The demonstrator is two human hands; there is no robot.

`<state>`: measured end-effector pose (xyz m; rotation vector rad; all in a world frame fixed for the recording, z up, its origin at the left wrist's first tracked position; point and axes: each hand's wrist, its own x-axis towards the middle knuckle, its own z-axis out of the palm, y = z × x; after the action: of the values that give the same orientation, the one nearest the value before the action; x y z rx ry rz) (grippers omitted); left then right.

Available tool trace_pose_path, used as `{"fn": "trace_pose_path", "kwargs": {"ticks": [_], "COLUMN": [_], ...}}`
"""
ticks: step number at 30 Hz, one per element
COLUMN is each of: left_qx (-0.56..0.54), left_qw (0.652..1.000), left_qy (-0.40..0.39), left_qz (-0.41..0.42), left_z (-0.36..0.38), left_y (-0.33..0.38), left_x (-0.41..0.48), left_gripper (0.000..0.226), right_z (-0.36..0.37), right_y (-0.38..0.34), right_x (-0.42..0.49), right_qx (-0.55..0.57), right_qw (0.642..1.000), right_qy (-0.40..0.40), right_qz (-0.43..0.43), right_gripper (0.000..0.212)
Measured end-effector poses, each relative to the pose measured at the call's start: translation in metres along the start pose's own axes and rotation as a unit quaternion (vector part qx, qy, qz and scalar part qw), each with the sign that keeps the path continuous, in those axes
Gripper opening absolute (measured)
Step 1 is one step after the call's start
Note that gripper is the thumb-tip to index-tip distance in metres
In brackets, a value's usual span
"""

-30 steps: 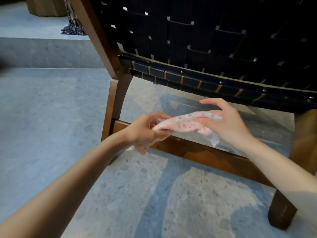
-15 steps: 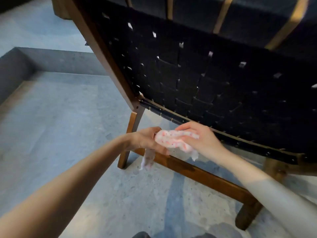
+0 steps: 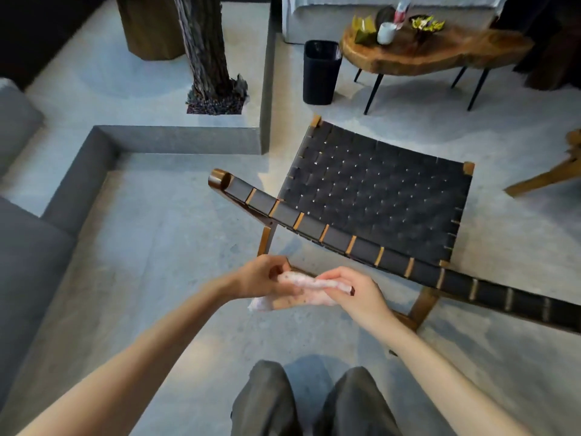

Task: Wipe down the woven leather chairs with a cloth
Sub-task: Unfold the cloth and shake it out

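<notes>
Cloth (image 3: 309, 283) in left hand (image 3: 262, 276), right hand (image 3: 358, 292)

No text, brand, number or sign can be read anywhere; bottle (image 3: 401, 11) on table (image 3: 440, 55), red and white label, too small and blurred to read

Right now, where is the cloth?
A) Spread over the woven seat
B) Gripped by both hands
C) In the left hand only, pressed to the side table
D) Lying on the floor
B: the left hand and the right hand each grip an end of the speckled cloth, and nothing lies on the woven seat.
</notes>
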<state>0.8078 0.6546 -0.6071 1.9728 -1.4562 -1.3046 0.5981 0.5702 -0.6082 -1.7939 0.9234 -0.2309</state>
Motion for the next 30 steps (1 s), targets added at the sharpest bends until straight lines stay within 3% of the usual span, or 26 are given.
{"fn": "trace_pose_path", "kwargs": {"ticks": [5, 15, 17, 21, 25, 30], "left_qx": [0.046, 0.146, 0.14, 0.132, 0.074, 0.048], "left_qw": [0.999, 0.984, 0.983, 0.976, 0.982, 0.979], "left_qy": [0.022, 0.095, 0.11, 0.15, 0.145, 0.157], "left_qz": [-0.002, 0.041, 0.05, 0.085, 0.098, 0.124], "left_z": [-0.042, -0.086, -0.089, -0.094, -0.091, -0.079], "left_y": [0.078, 0.222, 0.242, 0.282, 0.309, 0.329], "left_x": [-0.056, -0.088, -0.085, -0.074, -0.067, -0.058], "left_gripper": [0.033, 0.011, 0.005, 0.018, 0.008, 0.017], "right_z": [-0.059, -0.184, -0.209, -0.254, -0.279, -0.286], "right_y": [-0.077, -0.162, -0.165, -0.173, -0.178, -0.174], "right_x": [-0.047, -0.094, -0.103, -0.123, -0.149, -0.176], "right_qx": [0.0, -0.012, -0.013, -0.006, 0.012, 0.004], "right_qw": [1.0, 0.994, 0.99, 0.978, 0.959, 0.937], "right_qy": [0.019, 0.112, 0.142, 0.206, 0.283, 0.349], "right_qz": [0.004, -0.01, -0.019, -0.038, -0.02, 0.016], "right_gripper": [0.024, 0.015, 0.012, 0.013, 0.012, 0.011]}}
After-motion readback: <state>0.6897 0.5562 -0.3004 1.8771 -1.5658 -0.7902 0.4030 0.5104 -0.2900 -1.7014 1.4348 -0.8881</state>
